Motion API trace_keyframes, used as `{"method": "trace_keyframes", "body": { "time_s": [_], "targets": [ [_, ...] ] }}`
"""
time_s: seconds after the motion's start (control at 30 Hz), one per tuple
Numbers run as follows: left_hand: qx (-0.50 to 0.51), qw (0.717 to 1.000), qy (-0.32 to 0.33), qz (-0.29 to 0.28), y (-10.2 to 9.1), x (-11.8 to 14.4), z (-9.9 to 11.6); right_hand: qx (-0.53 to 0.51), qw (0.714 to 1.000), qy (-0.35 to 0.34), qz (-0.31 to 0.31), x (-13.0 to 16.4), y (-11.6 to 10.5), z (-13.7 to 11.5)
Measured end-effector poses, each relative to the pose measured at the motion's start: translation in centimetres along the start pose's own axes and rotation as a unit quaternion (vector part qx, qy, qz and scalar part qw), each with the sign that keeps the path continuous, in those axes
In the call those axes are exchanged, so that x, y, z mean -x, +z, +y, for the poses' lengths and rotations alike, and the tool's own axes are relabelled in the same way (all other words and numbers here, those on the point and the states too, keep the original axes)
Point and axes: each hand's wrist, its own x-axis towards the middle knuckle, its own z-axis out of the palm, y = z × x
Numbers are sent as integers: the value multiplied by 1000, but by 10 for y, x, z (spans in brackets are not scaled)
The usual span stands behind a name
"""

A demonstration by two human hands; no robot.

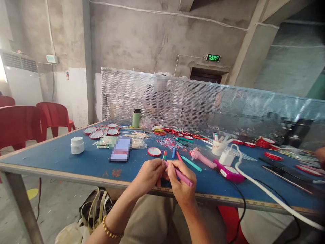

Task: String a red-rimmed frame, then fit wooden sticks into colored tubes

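Left hand pinches a small red-tipped stick; right hand grips a pink marker against it, above the near edge of the blue bench.

a small craft workshop in a bare industrial building; raw concrete walls with exposed wiring and a green exit sign; a worn blue worktable strewn with round red-rimmed pieces, pens and wooden sticks; a perforated metal screen divides it from another seated person; red plastic chairs stand alongside
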Motion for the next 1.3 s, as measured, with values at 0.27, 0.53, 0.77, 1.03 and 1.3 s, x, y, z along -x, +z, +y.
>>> {"method": "trace_keyframes", "body": {
  "time_s": [0.27, 0.53, 0.77, 1.03, 1.3],
  "targets": [
    [-7, 1000, 0, 5, 1, 2, 0, 3, 1000, 7, -7, 2, 0, 0],
    [1, 1000, -5, 0, 0, 2, 1, 14, 1000, 15, -9, 1, 1, 2],
    [3, 1000, -2, 0, 0, 2, 0, 9, 1000, 18, -10, 1, 0, 1],
    [17, 1000, 5, 0, 1, 1, -3, 7, 1000, 22, 1, 1, 0, 0],
    [15, 1000, -4, 1, 1, 2, 0, 10, 1000, 20, -8, 1, 0, 0]
  ]
}}
